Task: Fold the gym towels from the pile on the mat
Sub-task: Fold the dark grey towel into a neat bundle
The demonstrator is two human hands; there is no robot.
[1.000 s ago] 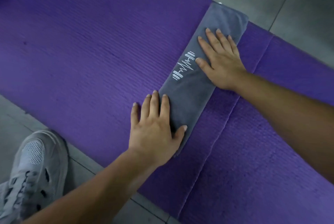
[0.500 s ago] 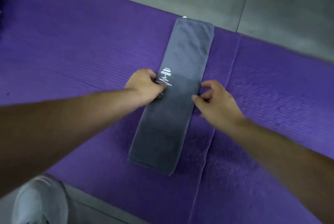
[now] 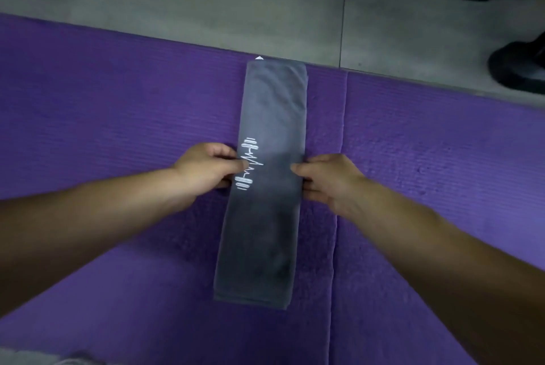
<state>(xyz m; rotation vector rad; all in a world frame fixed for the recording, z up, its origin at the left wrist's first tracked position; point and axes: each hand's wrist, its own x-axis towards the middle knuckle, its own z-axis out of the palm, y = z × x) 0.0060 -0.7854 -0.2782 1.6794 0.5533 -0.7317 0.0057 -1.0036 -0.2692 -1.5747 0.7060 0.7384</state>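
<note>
Left hand (image 3: 206,168), right hand (image 3: 327,180): fingers (image 3: 224,155) around opposite towel (image 3: 271,105) edges

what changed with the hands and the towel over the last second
The left hand stopped pressing flat on the near end of the grey folded gym towel and now pinches its edge mid-length, by the white dumbbell logo. The right hand left the far half and pinches the opposite edge. The towel stays a long strip on the purple foam mat.

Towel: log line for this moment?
towel: long strip, flat on mat | left hand: pinches left edge | right hand: pinches right edge
</note>
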